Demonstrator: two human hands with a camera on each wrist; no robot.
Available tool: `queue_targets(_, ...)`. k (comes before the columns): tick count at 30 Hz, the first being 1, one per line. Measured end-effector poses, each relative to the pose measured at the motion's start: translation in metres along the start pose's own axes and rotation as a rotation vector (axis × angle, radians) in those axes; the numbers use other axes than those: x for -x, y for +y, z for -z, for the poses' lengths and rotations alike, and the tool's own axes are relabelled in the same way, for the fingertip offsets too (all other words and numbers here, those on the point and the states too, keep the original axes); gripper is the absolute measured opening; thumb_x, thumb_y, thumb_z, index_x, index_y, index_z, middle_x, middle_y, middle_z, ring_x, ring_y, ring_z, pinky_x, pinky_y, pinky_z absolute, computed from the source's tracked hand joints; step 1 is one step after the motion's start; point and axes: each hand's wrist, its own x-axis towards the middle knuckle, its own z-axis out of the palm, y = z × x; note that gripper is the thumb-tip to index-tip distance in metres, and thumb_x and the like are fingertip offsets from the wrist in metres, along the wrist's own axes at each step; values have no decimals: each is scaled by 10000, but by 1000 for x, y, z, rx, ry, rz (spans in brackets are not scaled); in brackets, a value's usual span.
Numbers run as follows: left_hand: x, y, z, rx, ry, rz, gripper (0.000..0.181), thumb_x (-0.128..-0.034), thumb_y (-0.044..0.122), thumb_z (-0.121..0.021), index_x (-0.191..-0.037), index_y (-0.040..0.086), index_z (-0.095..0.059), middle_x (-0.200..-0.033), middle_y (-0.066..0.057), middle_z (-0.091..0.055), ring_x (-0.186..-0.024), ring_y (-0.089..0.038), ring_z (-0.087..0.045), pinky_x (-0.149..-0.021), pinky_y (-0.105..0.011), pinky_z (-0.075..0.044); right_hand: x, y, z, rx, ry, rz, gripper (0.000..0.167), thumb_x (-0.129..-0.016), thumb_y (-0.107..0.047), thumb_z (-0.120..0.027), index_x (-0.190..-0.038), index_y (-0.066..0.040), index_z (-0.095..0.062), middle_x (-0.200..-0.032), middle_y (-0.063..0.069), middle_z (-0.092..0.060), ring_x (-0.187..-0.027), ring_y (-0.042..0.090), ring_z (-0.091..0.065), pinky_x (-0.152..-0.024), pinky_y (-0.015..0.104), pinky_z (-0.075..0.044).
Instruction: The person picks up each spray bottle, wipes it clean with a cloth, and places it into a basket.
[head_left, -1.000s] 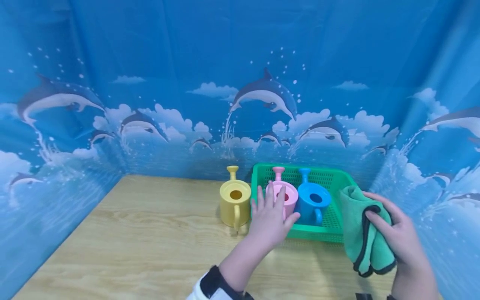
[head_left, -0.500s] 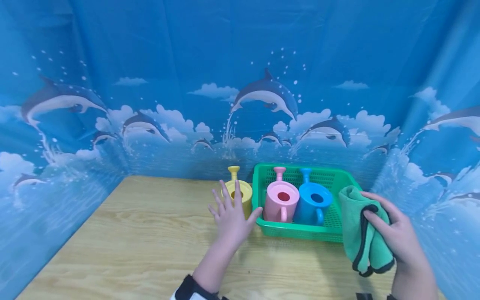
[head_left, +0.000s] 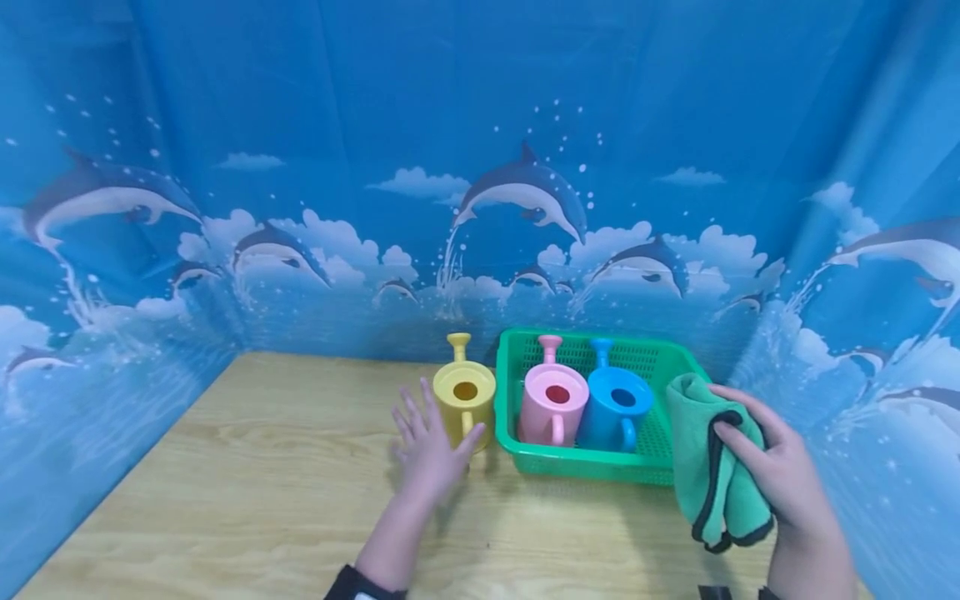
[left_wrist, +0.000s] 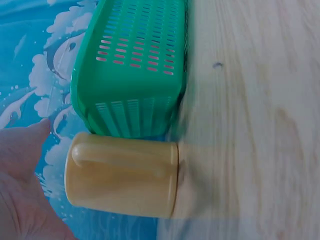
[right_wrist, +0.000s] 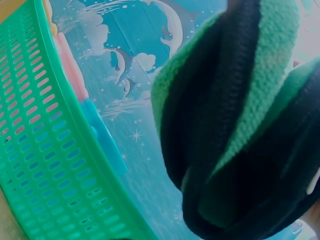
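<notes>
Blue sheeting (head_left: 360,83) printed with leaping dolphins (head_left: 521,196) and white clouds stands behind the green basket (head_left: 592,468) and continues to both sides of it. Under the basket is a table (head_left: 300,467) with a light wood grain, a wide stretch of which shows to the basket's left.

Just left of the basket, upright on the table, is the yellow watering can (head_left: 453,417). Its spout points to the back and its handle faces the person. In the left wrist view it sits so close to the basket's end wall that I cannot tell whether they touch.

Farther left of the basket, at the near left side of the yellow can, is the left hand (head_left: 433,458), with its fingers spread and its thumb held away from them. In the head view the thumb overlaps the can, while the left wrist view shows sheeting between palm and can. A black band (head_left: 360,583) circles that wrist.

At the basket's near right corner, the right hand (head_left: 776,467) pinches a folded green cloth (head_left: 693,467) with dark edging, thumb in front, and the cloth hangs down. The right wrist view shows it apart from the basket's rim.

Inside the basket, the pink watering can (head_left: 542,417) stands toward the left end, with the blue watering can (head_left: 602,421) close on its right, both spouts to the back.
</notes>
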Motion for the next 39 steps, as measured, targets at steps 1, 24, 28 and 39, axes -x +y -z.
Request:
queue_targets(1,-1,-2,0,11,-4,7,1092,-868,563,-616,-1518,219,192,-1570,-137,262,-1436,-486,132,-1074,-732,-54,0,0,-1,13,-2,-2,437,-992,-107,-527,-1425,-134,-468,-1273,-227,-509,-922,-24,-632,-710,176,-529)
queue_targets(24,-2,-10,-14,424,-205,56,998,-944,338,-598,-1470,-98,128,-1541,-352,86,-1423,-529,2,-1145,-621,-66,0,1,1,115,1,-20,449,-1000,-145,-521,-1443,-170,-449,-1306,-260,-429,-955,-56,-611,-737,158,-515)
queue_targets(28,-4,-9,-17,434,-216,68,958,-961,301,-569,-1462,-110,137,-1536,-357,89,-1422,-526,-15,-1151,-607,-64,0,0,0,137,5,-15,449,-1001,-150,-520,-1444,-154,-445,-1311,-267,-415,-959,-63,-605,-739,155,-514)
queue_targets(39,-6,-4,-23,388,-219,76,776,-1011,197,-435,-1435,-175,99,-1475,-448,-39,-1386,-562,-119,-1144,-612,-110,1,-1,0,145,2,-10,447,-1003,-156,-516,-1445,-158,-443,-1303,-269,-418,-941,-52,-614,-731,170,-520)
